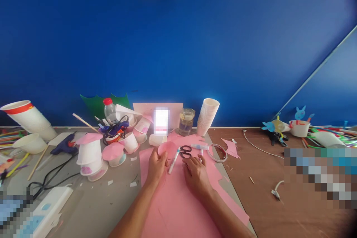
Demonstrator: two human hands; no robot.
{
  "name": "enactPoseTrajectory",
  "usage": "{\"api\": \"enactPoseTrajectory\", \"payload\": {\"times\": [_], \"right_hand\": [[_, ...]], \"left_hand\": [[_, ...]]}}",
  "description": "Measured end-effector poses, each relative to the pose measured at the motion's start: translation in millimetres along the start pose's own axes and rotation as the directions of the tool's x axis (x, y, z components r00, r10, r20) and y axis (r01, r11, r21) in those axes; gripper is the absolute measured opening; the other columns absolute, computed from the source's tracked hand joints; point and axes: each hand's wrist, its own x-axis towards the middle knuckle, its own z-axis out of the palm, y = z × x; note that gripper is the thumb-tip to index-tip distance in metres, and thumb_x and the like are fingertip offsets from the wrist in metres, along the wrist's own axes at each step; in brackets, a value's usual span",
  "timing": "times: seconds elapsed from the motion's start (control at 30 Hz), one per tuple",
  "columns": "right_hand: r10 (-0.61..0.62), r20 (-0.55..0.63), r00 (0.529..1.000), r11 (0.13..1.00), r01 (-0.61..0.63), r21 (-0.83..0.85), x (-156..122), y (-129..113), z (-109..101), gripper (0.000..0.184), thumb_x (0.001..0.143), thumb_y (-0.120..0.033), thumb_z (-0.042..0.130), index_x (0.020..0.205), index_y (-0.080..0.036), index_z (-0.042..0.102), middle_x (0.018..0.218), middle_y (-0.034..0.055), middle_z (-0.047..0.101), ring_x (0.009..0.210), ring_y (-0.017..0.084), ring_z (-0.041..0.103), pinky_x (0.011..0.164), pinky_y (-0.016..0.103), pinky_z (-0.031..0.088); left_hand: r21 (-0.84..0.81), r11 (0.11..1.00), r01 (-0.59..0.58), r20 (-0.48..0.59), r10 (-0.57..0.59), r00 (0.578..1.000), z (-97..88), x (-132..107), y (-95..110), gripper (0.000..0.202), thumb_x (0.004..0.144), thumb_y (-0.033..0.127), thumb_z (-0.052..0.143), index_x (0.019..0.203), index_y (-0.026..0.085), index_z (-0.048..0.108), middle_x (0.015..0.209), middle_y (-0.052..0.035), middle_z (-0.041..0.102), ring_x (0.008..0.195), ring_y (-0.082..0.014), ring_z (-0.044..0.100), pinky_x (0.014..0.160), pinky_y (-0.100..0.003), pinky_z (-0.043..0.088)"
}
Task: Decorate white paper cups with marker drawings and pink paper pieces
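My left hand (156, 165) is closed, pinching a rounded piece of pink paper (166, 148) between thumb and fingers. My right hand (196, 173) lies palm down over a large pink paper sheet (167, 208), its fingers somewhat apart and pointing away from me. Just beyond those fingertips are dark-handled scissors (185, 151); whether the fingers touch them I cannot tell. Between my hands lies a white marker (174, 161). Another pale marker or tube (199, 147) rests past my right hand, beside a roll of clear tape (218, 153).
A stack of paper cups (208, 117), a glass jar (186, 122) and a lit phone (161, 121) stand at the back. Left are cups with pink paper tops (89, 152), a glue gun (64, 145) and a power strip (46, 212). A white cable (262, 150) crosses the brown table.
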Motion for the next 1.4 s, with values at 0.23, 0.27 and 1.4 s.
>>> {"api": "enactPoseTrajectory", "payload": {"times": [0.23,0.27,1.4], "right_hand": [[0.013,0.02,1.0,1.0,-0.013,-0.001,1.4,-0.9,-1.6,0.02,0.085,-0.01,0.042,0.085,-0.021,0.058,0.077,0.0019,0.065,0.073,0.017,0.059,0.095,0.042,0.027],[0.014,0.021,1.0,1.0,-0.014,0.0,1.3,-0.8,-1.6,0.02,0.085,-0.01,0.042,0.086,-0.021,0.058,0.078,0.002,0.065,0.073,0.017,0.059,0.095,0.042,0.027],[0.191,-0.202,0.961,0.926,-0.108,0.362,10.1,20.7,-14.4,0.024,0.093,-0.021,0.038,0.108,-0.022,0.057,0.091,0.007,0.063,0.074,0.018,0.061,0.068,0.033,0.051]], "left_hand": [[0.024,0.998,-0.064,0.004,0.064,0.998,0.9,-1.4,-0.4,0.033,0.08,0.05,0.054,0.091,0.018,0.055,0.047,0.0086,0.046,0.038,-0.0099,0.045,0.041,-0.02,0.038],[0.029,0.997,-0.074,0.012,0.073,0.997,0.4,-0.8,-1.7,0.037,0.081,0.051,0.052,0.095,0.018,0.056,0.045,0.0084,0.046,0.039,-0.0106,0.046,0.043,-0.02,0.039],[0.35,0.844,-0.406,0.357,0.281,0.891,0.6,-1.1,-23.8,0.025,0.092,0.032,0.035,0.101,0.021,0.056,0.094,-0.0053,0.064,0.086,-0.0194,0.061,0.079,-0.032,0.049]]}}
